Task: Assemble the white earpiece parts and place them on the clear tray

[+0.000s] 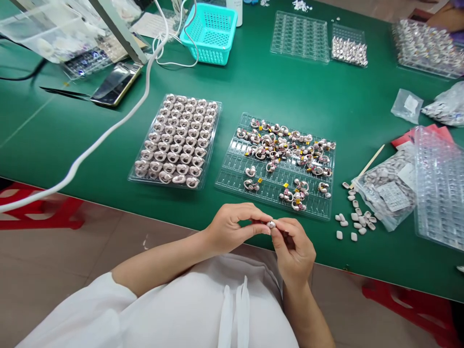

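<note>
Just past the table's front edge, my left hand (pixel 237 227) and my right hand (pixel 295 246) meet, both closed in a pinch on one small pale earbud part (pixel 271 224). Fingertips cover most of it. Beyond them lies a clear plastic tray (pixel 235 179) with a loose pile of curved earbud pieces (pixel 282 145), some bearing yellow tabs and reddish bits. Left of that, another clear tray (pixel 132 176) carries neat rows of pale, ring-shaped earbud pieces (pixel 177 137). Several small pale caps (pixel 357 220) are scattered to the right of my right hand.
A bag of pale caps (pixel 393 186), a wooden stick (pixel 369 164) and stacked clear trays (pixel 438 188) lie at right. Farther back are a turquoise basket (pixel 213 36) and more trays (pixel 300 36). A white cable (pixel 108 133) crosses the left side, near a phone (pixel 116 84) and tweezers (pixel 65 92).
</note>
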The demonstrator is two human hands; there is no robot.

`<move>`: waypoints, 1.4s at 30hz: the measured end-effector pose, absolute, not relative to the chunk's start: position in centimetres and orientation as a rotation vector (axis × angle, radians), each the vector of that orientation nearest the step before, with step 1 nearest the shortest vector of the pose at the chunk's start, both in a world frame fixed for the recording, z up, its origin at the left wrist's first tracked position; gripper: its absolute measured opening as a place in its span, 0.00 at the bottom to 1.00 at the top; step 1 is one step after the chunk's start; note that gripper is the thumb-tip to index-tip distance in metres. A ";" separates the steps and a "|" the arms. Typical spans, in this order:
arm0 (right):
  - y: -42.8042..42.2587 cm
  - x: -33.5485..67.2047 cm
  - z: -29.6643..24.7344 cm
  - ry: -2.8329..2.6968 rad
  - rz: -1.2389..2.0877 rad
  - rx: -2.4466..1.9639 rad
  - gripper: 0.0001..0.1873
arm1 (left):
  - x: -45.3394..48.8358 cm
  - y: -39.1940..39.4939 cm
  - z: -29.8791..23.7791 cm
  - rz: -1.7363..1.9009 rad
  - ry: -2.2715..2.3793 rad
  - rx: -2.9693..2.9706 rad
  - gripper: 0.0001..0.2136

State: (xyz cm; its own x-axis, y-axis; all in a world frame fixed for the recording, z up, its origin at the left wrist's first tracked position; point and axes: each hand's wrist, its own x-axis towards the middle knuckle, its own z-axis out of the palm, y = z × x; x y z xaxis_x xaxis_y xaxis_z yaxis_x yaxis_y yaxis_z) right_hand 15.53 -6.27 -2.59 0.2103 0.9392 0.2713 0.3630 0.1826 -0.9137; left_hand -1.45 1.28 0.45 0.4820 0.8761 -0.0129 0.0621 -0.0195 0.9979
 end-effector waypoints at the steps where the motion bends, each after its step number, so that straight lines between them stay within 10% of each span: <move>1: -6.2 15.5 -2.6 -1.359 0.661 -1.378 0.10 | -1.5 1.3 0.5 0.805 0.860 1.456 0.07; 31: -5.8 15.9 -1.6 -1.593 0.526 -1.310 0.18 | -1.5 1.2 0.7 0.825 0.899 1.325 0.03; 42: -5.2 16.9 0.4 -1.750 0.861 -1.150 0.15 | -2.9 3.0 1.2 0.323 0.782 0.853 0.15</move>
State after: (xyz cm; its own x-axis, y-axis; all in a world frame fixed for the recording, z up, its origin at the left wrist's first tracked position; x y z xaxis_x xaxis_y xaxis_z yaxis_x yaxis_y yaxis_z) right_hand 16.91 -5.18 0.40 -0.2159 0.9359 0.2783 0.3508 0.3404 -0.8724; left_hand -2.86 2.97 1.22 0.6832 0.5460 -0.4849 0.0445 0.6316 0.7740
